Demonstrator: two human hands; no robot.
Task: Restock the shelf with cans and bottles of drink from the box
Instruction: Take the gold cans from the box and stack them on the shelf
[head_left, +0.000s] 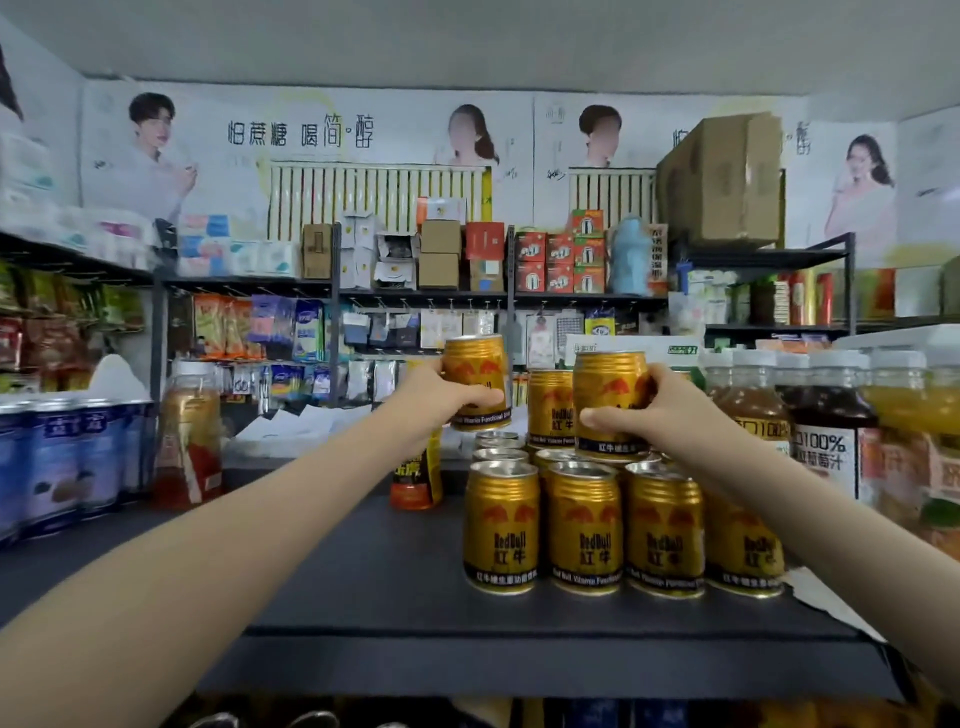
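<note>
Stock entry, dark flat shelf (363, 597).
- Left grip (441, 395): fingers wrapped round short gold metal drink can (475, 382), upright, long axis vertical, held clear above the open tops of the block of gold cans (584, 527).
- Right grip (654, 410): clasps second gold can (610, 402), upright, just right of lone upper-tier can (550, 408); base level with block tops, contact unclear.
- Judgement: both landing spots lie straight below; left can has further to descend.
- Box: not in view.
</note>
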